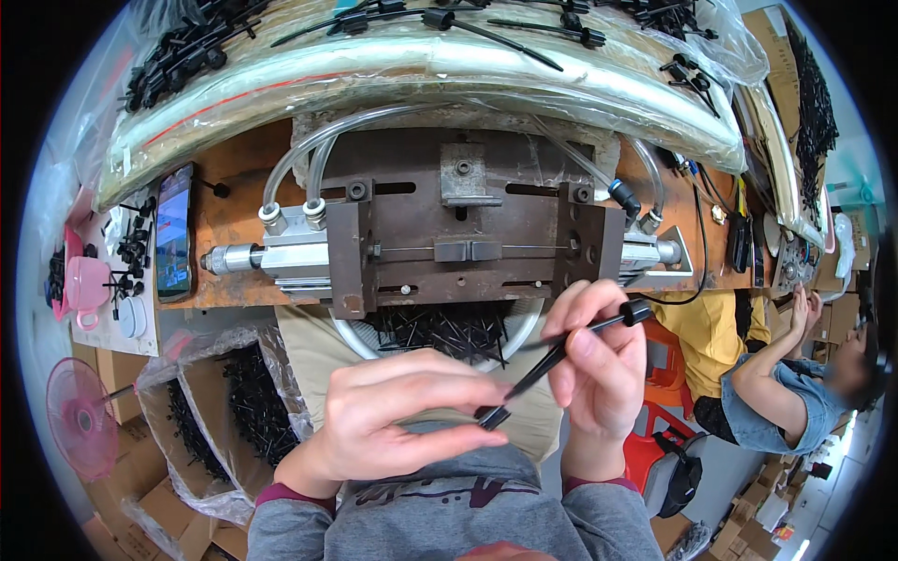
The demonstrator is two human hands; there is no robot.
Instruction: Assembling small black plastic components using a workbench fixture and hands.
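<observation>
In front of my chest, both hands are closed on slim black plastic rods with thick cylindrical knobs. My left hand (398, 411) pinches a black knob (491, 417) between thumb and fingers. My right hand (603, 369) grips a black rod (540, 371) between thumb and fingers; its knob (636, 311) sticks out on the right. The rod slants down to the left knob, and I cannot tell whether these are one piece or two. Beyond my hands stands a brown metal fixture (458, 201) with a small grey metal block (468, 251) at its middle.
Below the fixture, a white-rimmed tub (351, 338) holds many black rods. Silver cylinders (297, 257) with clear hoses flank the fixture. A phone (175, 234) lies left, near a pink cup (87, 283). Plastic-lined boxes (210, 397) hold more rods. Another person (781, 397) sits at right.
</observation>
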